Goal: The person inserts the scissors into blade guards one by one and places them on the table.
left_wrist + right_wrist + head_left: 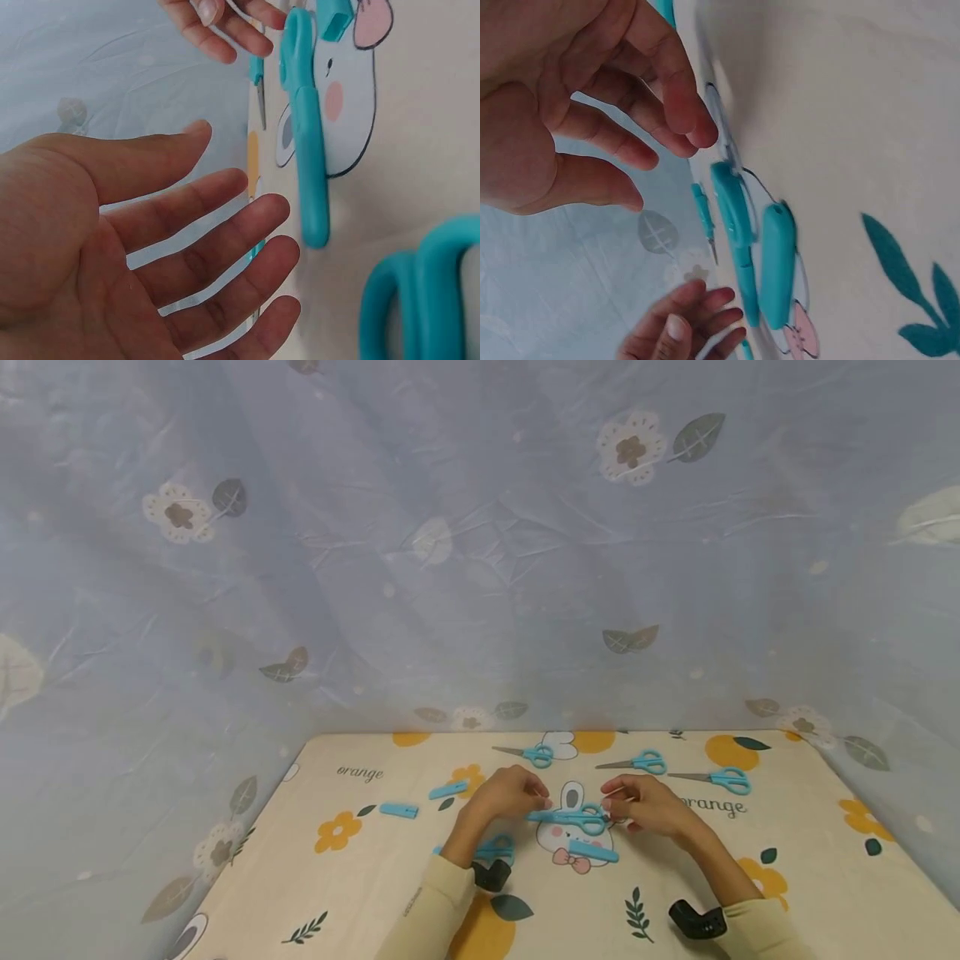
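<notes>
A pair of blue-handled scissors (592, 818) lies at the middle of the cloth, its blades inside a blue blade cover (311, 172). To its left hovers my left hand (510, 793), fingers spread and holding nothing. My right hand (645, 806) is by the handle loops, its fingers loosely bent with nothing between them; contact with the handle cannot be made out. Nearer me, a loose blue blade cover (778, 266) lies beside these scissors. Another covered pair of scissors (498, 849) rests partly hidden under my left wrist.
Bare-bladed scissors (538, 755) lie at the back, with two more pairs, one at the centre right (647, 762) and one farther right (727, 780). Two loose blade covers, one nearer (399, 810) and one farther (447, 790), lie left. A patterned curtain (480, 568) hangs behind the table.
</notes>
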Demonstrator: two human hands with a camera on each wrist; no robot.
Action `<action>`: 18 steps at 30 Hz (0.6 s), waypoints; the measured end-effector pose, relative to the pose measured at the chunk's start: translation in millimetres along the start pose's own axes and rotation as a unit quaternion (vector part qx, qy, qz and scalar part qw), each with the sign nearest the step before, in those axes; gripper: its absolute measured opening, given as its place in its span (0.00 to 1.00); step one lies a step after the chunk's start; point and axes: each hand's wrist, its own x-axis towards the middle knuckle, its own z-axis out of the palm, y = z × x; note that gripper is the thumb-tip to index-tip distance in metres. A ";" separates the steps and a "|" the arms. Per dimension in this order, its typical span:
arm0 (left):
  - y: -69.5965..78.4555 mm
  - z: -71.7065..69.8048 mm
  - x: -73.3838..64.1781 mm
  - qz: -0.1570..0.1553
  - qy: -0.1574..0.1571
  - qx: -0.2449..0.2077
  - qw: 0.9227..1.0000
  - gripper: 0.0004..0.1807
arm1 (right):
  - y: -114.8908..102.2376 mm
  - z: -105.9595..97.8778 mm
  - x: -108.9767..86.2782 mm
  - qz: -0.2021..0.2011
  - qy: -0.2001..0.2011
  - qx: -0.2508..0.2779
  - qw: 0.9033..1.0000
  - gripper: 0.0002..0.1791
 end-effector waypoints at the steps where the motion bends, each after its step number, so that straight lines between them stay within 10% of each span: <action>1: -1.2 -1.4 -0.4 0.006 0.001 -0.002 1.000 0.09 | 0.4 -2.5 -1.7 -0.003 0.000 0.003 1.000 0.20; 18: -31.8 -23.1 -19.4 0.073 0.009 -0.025 0.997 0.12 | 19.8 -21.4 -14.6 -0.007 -0.008 -0.028 1.000 0.22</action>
